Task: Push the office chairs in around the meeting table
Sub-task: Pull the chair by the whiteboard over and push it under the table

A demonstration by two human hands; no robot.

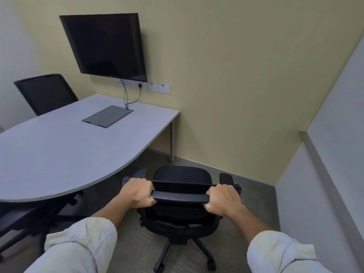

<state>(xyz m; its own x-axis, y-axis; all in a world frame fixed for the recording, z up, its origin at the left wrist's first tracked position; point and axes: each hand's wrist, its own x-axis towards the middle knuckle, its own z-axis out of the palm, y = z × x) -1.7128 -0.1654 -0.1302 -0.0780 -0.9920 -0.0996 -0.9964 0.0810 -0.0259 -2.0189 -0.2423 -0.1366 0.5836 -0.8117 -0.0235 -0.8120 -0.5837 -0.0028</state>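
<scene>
A black office chair (181, 174) on castors stands just below me, beside the curved right edge of the grey meeting table (65, 152). My left hand (137, 193) grips the left end of its top backrest bar, and my right hand (223, 199) grips the right end. The seat points toward the yellow wall, not under the table. A second black chair (46, 93) stands behind the table's far left side. A third black chair (25, 219) sits partly under the near left edge.
A dark screen (106, 46) hangs on the yellow wall above sockets (153, 87), with cables dropping to a grey cable hatch (107, 117) in the tabletop. A table leg (172, 142) stands by the wall. A white partition (323, 184) closes in the right side.
</scene>
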